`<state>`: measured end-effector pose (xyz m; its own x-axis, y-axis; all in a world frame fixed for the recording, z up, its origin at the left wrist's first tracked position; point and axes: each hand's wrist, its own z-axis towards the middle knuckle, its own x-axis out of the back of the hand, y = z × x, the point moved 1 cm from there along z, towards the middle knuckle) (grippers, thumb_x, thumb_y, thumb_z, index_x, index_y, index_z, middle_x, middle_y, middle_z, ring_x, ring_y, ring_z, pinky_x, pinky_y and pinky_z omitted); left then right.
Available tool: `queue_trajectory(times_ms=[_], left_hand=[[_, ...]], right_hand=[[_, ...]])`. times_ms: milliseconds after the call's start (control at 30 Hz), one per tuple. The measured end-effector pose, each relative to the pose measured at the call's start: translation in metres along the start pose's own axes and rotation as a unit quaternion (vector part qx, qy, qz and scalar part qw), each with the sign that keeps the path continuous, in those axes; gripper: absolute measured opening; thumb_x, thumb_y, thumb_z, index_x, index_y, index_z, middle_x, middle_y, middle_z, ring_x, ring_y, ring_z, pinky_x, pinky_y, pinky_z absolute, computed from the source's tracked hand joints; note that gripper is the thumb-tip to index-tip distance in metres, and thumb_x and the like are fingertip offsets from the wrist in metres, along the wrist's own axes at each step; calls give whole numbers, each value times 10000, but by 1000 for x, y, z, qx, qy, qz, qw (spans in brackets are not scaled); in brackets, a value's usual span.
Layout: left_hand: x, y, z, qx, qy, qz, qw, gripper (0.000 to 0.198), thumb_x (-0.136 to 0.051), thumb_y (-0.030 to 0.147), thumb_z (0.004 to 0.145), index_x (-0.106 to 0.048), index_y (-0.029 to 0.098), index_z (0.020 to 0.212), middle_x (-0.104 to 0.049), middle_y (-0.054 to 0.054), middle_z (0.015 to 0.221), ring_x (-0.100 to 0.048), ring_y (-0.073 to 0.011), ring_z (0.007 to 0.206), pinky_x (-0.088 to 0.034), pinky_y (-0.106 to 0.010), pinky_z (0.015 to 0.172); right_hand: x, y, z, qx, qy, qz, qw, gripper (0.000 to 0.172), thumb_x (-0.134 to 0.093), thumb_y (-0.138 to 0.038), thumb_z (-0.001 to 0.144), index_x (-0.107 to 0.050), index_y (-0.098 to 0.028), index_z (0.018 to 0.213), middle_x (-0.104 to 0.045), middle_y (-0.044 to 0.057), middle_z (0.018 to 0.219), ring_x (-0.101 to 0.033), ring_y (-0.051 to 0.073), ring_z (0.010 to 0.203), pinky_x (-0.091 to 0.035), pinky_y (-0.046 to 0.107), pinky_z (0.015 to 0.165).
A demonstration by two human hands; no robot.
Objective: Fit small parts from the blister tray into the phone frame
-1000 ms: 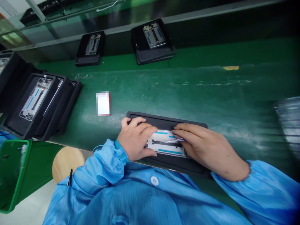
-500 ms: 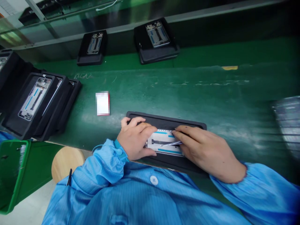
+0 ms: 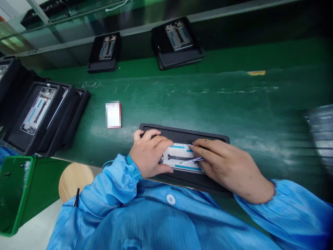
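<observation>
A phone mid-frame (image 3: 182, 158) with blue strips and a dark central bar lies in a black rubber tray (image 3: 182, 132) on the green belt. My left hand (image 3: 151, 154) grips the frame's left end, fingers curled over its edge. My right hand (image 3: 223, 163) rests on the right end and pinches slim metal tweezers (image 3: 192, 160). Their tip touches the frame near its centre, partly hidden by my fingers.
Black trays (image 3: 39, 111) holding phone frames stack at the left, and two more (image 3: 105, 52) (image 3: 177, 41) stand farther along the belt. A white card (image 3: 113, 115) lies nearby. A green bin (image 3: 15, 194) and wooden stool (image 3: 74, 180) sit lower left.
The two far trays have shifted rightward in the view. My hands stay almost still, while the tweezers' tip has moved slightly left across the frame.
</observation>
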<state>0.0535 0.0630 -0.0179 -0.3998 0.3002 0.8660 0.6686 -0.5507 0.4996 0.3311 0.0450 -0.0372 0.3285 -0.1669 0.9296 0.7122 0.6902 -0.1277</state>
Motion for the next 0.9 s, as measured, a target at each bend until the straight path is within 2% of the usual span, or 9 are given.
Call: queue_trajectory(times_ms=[267, 467, 700, 900], left_hand=[[2, 1, 1, 15, -6, 5, 1000, 785, -949, 578, 755, -641, 256, 1402, -735, -121, 1433, -487, -421, 1467, -259, -632, 1134], [3, 2, 1, 17, -1, 3, 1000, 779, -966, 567, 734, -654, 251, 1375, -743, -110, 1427, -490, -410, 1463, -252, -625, 1132], [3, 3, 2, 23, -7, 8, 1000, 779, -966, 571, 730, -661, 252, 1372, -741, -114, 1432, -490, -414, 1466, -255, -629, 1134], [3, 3, 2, 20, 0, 5, 1000, 780, -975, 562, 722, -654, 245, 1358, -749, -102, 1414, -500, -407, 1459, -257, -628, 1128]], right_hand=[[0, 3, -1, 20, 19, 5, 1000, 257, -569, -211, 1037, -775, -141, 1173, -768, 148, 1205, -719, 266, 999, -601, 410, 885], [-2, 1, 0, 17, 36, 1, 999, 240, -565, -187, 1037, -765, -99, 1136, -760, 169, 1162, -702, 276, 981, -596, 415, 873], [-4, 1, 0, 8, 31, -4, 999, 245, -565, -194, 1037, -760, -124, 1168, -759, 149, 1198, -707, 264, 1014, -588, 394, 871], [-2, 4, 5, 19, -4, -26, 999, 262, -562, -224, 1035, -781, -164, 1166, -767, 130, 1227, -720, 263, 1013, -591, 391, 828]])
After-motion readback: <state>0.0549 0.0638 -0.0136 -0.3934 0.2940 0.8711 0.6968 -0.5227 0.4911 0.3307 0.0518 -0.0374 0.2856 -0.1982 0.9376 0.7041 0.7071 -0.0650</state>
